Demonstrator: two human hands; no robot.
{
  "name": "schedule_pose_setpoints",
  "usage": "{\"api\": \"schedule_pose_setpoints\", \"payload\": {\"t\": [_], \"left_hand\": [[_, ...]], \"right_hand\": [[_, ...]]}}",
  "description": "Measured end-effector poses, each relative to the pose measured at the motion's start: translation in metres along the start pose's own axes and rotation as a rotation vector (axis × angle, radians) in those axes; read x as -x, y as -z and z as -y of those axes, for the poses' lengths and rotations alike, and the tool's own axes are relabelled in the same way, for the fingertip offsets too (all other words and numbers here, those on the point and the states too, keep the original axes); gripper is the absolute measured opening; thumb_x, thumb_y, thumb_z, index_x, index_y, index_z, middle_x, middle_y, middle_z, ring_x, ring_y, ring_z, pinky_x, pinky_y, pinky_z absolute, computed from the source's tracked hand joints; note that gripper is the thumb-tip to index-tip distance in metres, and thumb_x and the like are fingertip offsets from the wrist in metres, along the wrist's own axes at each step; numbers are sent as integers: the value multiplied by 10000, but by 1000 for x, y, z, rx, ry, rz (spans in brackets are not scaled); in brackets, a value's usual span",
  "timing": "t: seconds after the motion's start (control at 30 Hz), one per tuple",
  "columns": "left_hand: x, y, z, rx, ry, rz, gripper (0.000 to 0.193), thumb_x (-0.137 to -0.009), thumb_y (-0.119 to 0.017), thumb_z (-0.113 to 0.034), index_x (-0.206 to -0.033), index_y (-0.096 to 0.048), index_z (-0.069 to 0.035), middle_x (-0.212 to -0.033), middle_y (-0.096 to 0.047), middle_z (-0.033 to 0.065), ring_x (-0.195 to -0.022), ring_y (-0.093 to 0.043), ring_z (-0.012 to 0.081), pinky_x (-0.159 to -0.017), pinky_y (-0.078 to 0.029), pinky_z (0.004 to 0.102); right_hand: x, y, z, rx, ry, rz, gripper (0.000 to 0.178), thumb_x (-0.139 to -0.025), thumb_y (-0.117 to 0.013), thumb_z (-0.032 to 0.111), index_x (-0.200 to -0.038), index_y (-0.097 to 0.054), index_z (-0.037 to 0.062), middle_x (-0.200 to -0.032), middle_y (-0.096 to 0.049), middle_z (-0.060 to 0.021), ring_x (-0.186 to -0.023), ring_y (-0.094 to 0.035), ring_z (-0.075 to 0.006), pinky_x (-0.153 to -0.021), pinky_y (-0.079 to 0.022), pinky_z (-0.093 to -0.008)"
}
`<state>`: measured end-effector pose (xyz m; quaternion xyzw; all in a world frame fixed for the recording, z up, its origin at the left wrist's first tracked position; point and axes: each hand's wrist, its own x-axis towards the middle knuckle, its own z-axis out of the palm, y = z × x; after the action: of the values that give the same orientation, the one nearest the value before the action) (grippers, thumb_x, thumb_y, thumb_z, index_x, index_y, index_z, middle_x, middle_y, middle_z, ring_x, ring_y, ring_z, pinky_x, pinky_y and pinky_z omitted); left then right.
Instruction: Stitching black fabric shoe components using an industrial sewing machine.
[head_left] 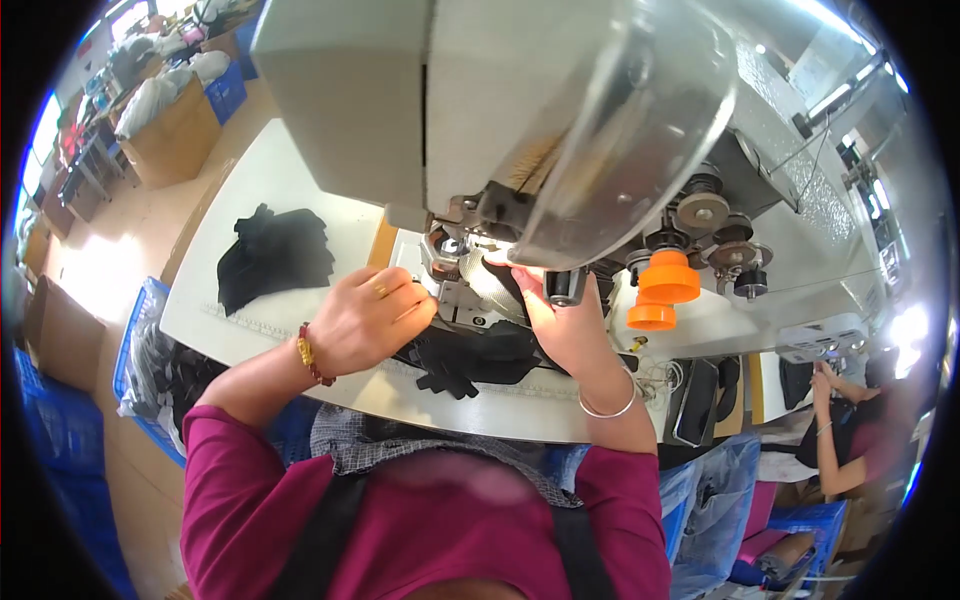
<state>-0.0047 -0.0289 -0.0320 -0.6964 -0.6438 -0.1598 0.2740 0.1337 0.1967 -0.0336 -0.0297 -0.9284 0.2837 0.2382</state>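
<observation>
Fingers of both hands, L [365, 320] & R [565, 325], pinch black fabric [470, 355] under sewing machine [480, 110]; fabric pile [272, 255] left.

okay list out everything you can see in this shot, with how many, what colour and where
Industrial sewing machine: one, grey-white, top centre over the table.
Orange thread cones: two, right of the needle area.
Black fabric piece under the needle: one, between both hands.
Pile of black fabric pieces: one, left on the white table.
Blue plastic crates: several, floor at left.
Cardboard box: one, brown, upper left.
Co-worker's arm: one, far right.
Left hand: ring, red-gold bracelet, resting on the fabric.
Right hand: silver bangle, fingers at the presser foot.
</observation>
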Motion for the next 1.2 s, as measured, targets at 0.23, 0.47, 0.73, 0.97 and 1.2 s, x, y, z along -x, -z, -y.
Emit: {"api": "schedule_pose_setpoints", "payload": {"t": [0.23,0.47,0.73,0.97,1.2], "left_hand": [[-33,9,-9,-134,-38,-343,323,-583,-672,-71,-905,-684,-48,-911,-629,33,-826,-599,174,-595,-519,266],[-41,9,-10,19,91,-155,225,-642,-661,-37,-866,-651,-17,-1007,-627,112,-822,-631,238,-629,-531,341],[-35,3,-2,121,162,-133,283,-637,-663,-17,-919,-670,-22,-1009,-637,91,-798,-639,235,-591,-518,332],[-36,2,2,69,86,-131,281,-629,-669,-78,-909,-673,-58,-1003,-627,71,-784,-633,192,-528,-479,303],[-37,2,2,74,76,-154,194,-653,-645,-81,-847,-634,-70,-927,-594,41,-780,-617,165,-505,-458,289]], "right_hand": [[-7,0,15,64,257,-311,218,-720,-653,73,-910,-722,151,-730,-662,-39,-595,-608,-270,-499,-427,-347],[0,4,-1,136,201,-151,80,-708,-691,212,-781,-712,187,-569,-542,-76,-526,-532,-344,-501,-399,-422],[-3,6,-4,47,237,-128,287,-683,-728,233,-893,-652,53,-769,-620,-108,-688,-598,-360,-573,-442,-431],[7,6,-7,54,142,-95,329,-673,-799,181,-963,-707,56,-961,-656,-136,-946,-593,-314,-871,-440,-395],[2,5,-14,-75,232,-31,270,-761,-752,128,-998,-680,21,-1061,-655,-142,-973,-634,-273,-840,-491,-390]]}}
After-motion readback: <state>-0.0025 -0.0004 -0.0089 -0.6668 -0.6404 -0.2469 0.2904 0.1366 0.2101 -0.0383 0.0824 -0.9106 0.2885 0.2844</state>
